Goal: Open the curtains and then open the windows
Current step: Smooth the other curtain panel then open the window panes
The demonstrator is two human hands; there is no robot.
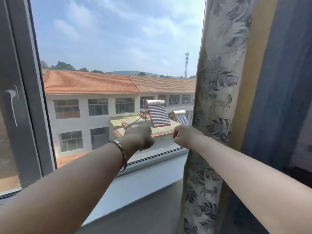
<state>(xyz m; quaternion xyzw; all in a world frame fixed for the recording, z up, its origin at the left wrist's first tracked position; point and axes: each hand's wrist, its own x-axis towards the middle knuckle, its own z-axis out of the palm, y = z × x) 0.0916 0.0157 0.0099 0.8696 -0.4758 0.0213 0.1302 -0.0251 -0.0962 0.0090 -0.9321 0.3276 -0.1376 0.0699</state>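
Note:
The patterned grey-and-white curtain hangs bunched at the right side of the window, with a yellow and blue band further right. The large glass pane is uncovered. Both my arms reach out toward the glass. My left hand, a bracelet on its wrist, is curled into a fist in front of the lower pane with nothing visible in it. My right hand is also fisted, just left of the curtain's edge, its wrist against the fabric. A white window handle sits on the dark sash at far left.
A dark grey window frame post separates the left sash from the big pane. A pale window sill runs below the glass. Outside are orange-roofed buildings, solar water heaters and a mast.

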